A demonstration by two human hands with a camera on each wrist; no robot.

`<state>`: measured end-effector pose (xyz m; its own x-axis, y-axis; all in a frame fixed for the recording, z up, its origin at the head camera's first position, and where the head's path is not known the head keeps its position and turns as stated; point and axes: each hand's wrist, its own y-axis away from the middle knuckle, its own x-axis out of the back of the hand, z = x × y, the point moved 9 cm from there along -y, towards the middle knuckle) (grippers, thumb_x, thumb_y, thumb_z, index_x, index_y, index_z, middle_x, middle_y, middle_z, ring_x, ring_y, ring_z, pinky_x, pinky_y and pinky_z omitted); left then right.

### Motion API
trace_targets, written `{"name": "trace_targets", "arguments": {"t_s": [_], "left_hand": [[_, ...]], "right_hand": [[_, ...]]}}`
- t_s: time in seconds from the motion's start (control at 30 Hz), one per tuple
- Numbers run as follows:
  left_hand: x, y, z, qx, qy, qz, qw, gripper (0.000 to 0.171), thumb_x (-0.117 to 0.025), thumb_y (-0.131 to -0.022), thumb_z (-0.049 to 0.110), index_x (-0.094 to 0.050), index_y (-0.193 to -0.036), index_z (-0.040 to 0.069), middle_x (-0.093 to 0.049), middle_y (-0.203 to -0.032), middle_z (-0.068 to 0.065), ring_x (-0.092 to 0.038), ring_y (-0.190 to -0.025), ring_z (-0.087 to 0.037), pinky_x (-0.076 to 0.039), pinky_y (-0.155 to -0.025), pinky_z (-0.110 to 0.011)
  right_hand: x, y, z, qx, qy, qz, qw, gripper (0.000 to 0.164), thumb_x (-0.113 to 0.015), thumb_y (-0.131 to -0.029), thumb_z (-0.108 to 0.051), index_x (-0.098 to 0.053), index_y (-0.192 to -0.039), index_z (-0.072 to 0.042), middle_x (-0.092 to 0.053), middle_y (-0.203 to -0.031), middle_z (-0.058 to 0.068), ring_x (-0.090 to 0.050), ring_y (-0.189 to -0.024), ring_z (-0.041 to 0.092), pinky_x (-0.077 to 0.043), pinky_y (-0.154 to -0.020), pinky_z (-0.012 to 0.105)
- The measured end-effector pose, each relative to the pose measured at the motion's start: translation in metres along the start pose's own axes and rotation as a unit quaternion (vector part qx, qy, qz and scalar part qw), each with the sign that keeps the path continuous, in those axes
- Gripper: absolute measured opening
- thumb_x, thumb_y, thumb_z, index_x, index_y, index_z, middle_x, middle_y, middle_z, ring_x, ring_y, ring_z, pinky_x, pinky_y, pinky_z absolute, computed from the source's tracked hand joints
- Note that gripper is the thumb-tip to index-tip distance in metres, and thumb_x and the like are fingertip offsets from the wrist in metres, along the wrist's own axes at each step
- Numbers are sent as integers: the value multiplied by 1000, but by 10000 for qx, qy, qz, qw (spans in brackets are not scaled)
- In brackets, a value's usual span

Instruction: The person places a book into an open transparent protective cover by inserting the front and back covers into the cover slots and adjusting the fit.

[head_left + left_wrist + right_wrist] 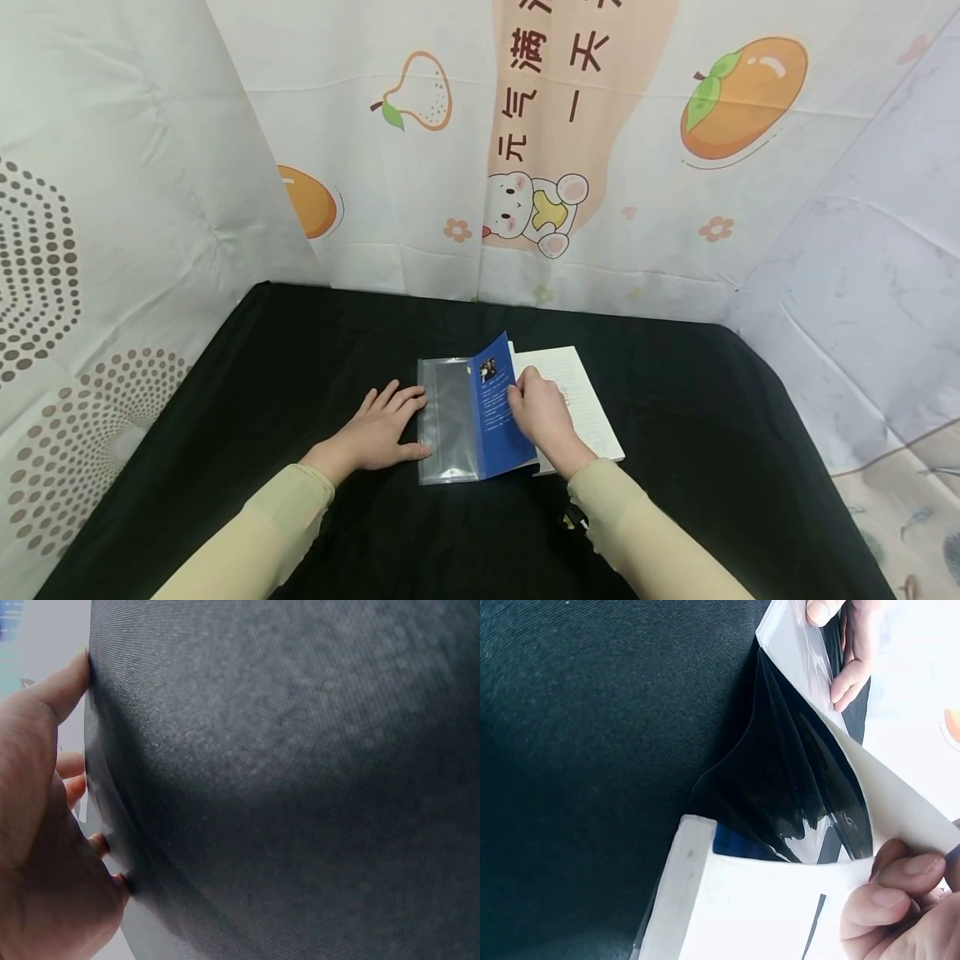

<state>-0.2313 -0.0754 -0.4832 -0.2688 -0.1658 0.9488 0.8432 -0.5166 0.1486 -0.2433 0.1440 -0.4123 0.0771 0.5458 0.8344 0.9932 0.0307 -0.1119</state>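
Note:
A book with white pages (592, 400) lies on the black cloth, its blue front cover (501, 425) lifted at an angle. A clear plastic book cover (450, 417) extends to the left from under the blue one. My right hand (545, 412) pinches the free edge of the blue cover; in the right wrist view its curled fingers (900, 881) show at that edge, with the plastic bowed beneath. My left hand (378, 429) is spread flat, fingertips and thumb at the left edge of the plastic. In the left wrist view, mostly black cloth shows beside the left hand (45, 802).
A black cloth (360, 533) covers the table. White printed curtains (420, 183) hang behind it and along both sides. Close to my right wrist is a small dark item with yellow on it (570, 522).

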Motion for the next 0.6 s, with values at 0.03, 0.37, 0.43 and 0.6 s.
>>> {"name": "trace_targets", "arguments": {"t_s": [0.03, 0.37, 0.43, 0.6], "left_hand": [[0, 0, 0, 1, -1, 2, 10000, 79, -57, -87, 64, -37, -146, 16, -25, -156, -3, -8, -143, -38, -14, -111, -64], [-1, -1, -1, 36, -30, -13, 10000, 79, -55, -87, 65, -36, -147, 17, -23, -157, -3, -8, -143, -38, -13, -111, -64], [-1, -1, -1, 43, -20, -20, 10000, 79, -55, -87, 65, -35, -147, 17, -23, -157, -3, -8, -143, -38, -13, -111, -64], [-1, -1, -1, 51, 20, -64, 10000, 79, -55, -87, 65, -35, -147, 16, -23, -157, -3, -7, -143, -38, -13, -111, -65]], "right_hand": [[0, 0, 0, -3, 1, -7, 10000, 21, -59, -94, -12, -47, -78, -8, -50, -60, 4, -50, -54, 19, -43, -50, 33], [-6, -2, 1, -80, 29, -56, 9999, 20, -59, -95, -12, -48, -79, -8, -52, -61, 5, -51, -54, 18, -45, -49, 32], [-6, -2, 2, -67, 52, -42, 10000, 20, -59, -95, -12, -48, -79, -8, -52, -61, 5, -51, -54, 18, -45, -49, 32], [-4, -2, 1, -52, 37, -13, 10000, 20, -59, -95, -12, -48, -78, -8, -52, -61, 5, -51, -54, 18, -45, -49, 33]]}}
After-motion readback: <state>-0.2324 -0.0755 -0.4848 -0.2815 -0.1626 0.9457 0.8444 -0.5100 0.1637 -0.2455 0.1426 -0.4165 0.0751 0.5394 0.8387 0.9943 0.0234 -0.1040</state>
